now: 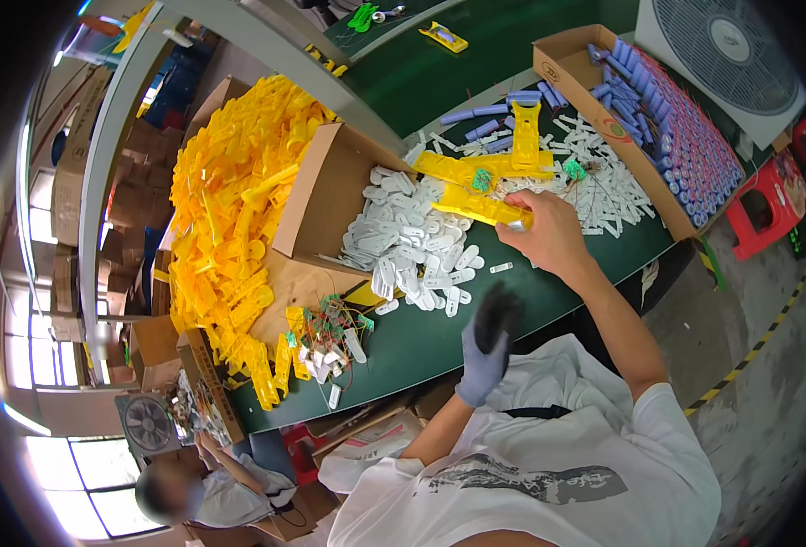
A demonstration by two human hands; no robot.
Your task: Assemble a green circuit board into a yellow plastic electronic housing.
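My bare right hand [549,235] is closed on the end of a yellow plastic casing [476,205] above the green bench. A small silvery spot shows at the casing's end, by my fingertips. Just beyond it lie another yellow casing [453,168] and an upright-pointing one [525,137], with a green circuit board [482,180] resting among them. My left hand [488,351], in a grey glove with dark fingers, hovers in front of my body near the bench's front edge. Motion smears its fingers, and I cannot tell whether they hold anything.
White plastic pieces [403,228] spill from a tipped cardboard box [316,196]. A large heap of yellow casings [230,201] stands left, near wired circuit boards [330,330]. At right are a carton of purple battery cells [686,173], a fan [729,41] and a red stool [772,201]. Another person [239,488] sits lower left.
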